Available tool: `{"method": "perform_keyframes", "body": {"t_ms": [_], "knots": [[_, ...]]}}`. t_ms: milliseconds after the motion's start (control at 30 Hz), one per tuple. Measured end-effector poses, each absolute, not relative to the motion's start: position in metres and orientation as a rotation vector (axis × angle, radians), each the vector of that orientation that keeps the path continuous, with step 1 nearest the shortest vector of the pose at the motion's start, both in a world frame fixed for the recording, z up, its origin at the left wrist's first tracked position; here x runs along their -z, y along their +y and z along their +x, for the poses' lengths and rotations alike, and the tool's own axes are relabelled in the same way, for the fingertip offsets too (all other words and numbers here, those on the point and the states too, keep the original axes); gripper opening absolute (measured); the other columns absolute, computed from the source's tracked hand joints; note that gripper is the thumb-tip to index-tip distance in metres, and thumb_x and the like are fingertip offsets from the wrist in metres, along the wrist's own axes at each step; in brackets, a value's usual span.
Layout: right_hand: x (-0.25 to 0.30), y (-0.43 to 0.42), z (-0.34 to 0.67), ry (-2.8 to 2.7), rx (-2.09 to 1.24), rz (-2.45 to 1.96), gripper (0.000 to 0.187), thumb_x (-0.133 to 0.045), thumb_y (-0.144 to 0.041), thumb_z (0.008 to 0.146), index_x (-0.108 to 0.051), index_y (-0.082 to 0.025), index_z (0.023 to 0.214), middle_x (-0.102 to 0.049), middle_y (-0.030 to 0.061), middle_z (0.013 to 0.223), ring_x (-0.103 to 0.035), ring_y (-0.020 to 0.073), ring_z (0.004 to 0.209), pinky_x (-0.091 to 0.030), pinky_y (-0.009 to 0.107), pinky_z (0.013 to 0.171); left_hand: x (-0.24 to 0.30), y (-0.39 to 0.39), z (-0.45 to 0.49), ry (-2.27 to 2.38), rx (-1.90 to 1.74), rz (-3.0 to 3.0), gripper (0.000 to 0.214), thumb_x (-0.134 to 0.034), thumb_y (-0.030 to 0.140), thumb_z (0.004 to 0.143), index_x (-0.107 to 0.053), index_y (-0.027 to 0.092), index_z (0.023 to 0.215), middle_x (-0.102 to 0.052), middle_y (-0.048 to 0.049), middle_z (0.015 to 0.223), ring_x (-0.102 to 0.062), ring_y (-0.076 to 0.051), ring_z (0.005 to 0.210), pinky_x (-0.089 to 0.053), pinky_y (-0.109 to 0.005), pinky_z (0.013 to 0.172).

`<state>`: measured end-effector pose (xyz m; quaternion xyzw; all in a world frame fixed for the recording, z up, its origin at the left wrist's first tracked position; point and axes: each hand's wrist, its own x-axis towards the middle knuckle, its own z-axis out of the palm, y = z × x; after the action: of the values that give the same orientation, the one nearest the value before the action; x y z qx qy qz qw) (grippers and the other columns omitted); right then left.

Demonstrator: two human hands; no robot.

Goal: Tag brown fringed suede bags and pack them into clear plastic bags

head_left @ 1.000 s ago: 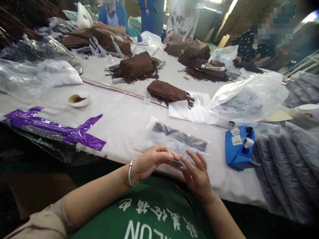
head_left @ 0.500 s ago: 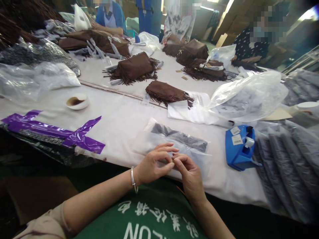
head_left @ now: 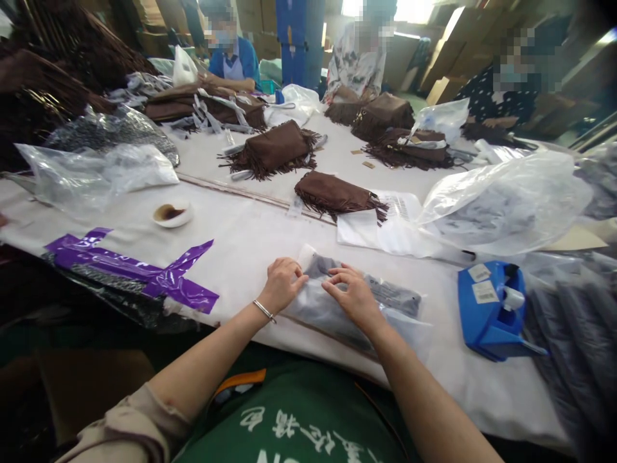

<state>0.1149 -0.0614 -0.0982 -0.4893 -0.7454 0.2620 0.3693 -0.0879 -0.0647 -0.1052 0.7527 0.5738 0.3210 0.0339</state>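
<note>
A clear plastic bag (head_left: 357,325) with a flat dark grey piece inside lies on the white table in front of me. At its left end, my left hand (head_left: 283,283) has thumb and forefinger closed on the bag's edge. My right hand (head_left: 355,297) is over the middle of the bag, fingers bent and thumb and fingertips nearly together on the film. Part of the grey piece (head_left: 398,296) shows to the right of this hand. The exact grip at the fingertips is small and hard to see.
A blue tape dispenser (head_left: 489,312) stands at right beside bagged grey pieces (head_left: 573,321). Purple tape (head_left: 130,270) runs along the left table edge near a small white dish (head_left: 172,213). Brown fringed bags (head_left: 340,191) lie farther back. Several people sit across the table.
My hands were together at the table's front edge, fingertips meeting. They have moved apart and forward onto the plastic bag. The view has shifted, so the table's things appear lower and farther right.
</note>
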Motion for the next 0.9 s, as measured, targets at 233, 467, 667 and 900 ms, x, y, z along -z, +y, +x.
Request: {"method": "perform_keyframes", "body": {"t_ms": [233,467,667,900], "knots": [[0.118,-0.047,0.097,-2.048,-0.517,-1.376,0.013,-0.074,-0.031,0.07,-0.064,-0.025,0.076,-0.059,0.0038,0.11,-0.044,0.0275,0.115,-0.032,0.045,0.096,0.125,-0.061,-0.087,1.815,-0.948,2.298,0.015,-0.059,0.03,0.085,-0.056,0.017,0.079,-0.059,-0.0043,0.086,-0.051,-0.021,0.093,-0.038,-0.038,0.088],[0.12,-0.035,0.091,-1.949,-0.359,-1.534,0.021,-0.066,-0.033,0.077,-0.057,-0.021,0.092,-0.056,0.0072,0.097,-0.047,0.0263,0.098,-0.037,0.04,0.085,0.129,-0.059,-0.089,1.815,-0.949,2.296,0.015,-0.057,0.031,0.087,-0.056,0.018,0.079,-0.06,-0.0043,0.089,-0.051,-0.021,0.095,-0.036,-0.038,0.089],[0.115,-0.009,0.103,-1.865,-0.381,-1.482,0.011,-0.048,-0.023,0.087,-0.058,-0.019,0.088,-0.057,0.0068,0.093,-0.055,0.0204,0.086,-0.043,0.034,0.081,0.132,-0.056,-0.093,1.789,-1.039,2.298,0.014,-0.055,0.03,0.087,-0.056,0.019,0.079,-0.062,-0.0046,0.093,-0.053,-0.021,0.096,-0.038,-0.038,0.092],[0.108,-0.1,0.142,-2.032,-0.142,-1.22,0.033,-0.056,-0.037,0.087,-0.053,-0.029,0.119,-0.06,-0.002,0.12,-0.051,0.0151,0.115,-0.036,0.03,0.104,0.141,-0.048,-0.108,1.743,-1.168,2.359,0.045,-0.045,0.048,0.086,-0.054,0.016,0.116,-0.062,-0.011,0.112,-0.056,-0.027,0.104,-0.041,-0.043,0.096]]}}
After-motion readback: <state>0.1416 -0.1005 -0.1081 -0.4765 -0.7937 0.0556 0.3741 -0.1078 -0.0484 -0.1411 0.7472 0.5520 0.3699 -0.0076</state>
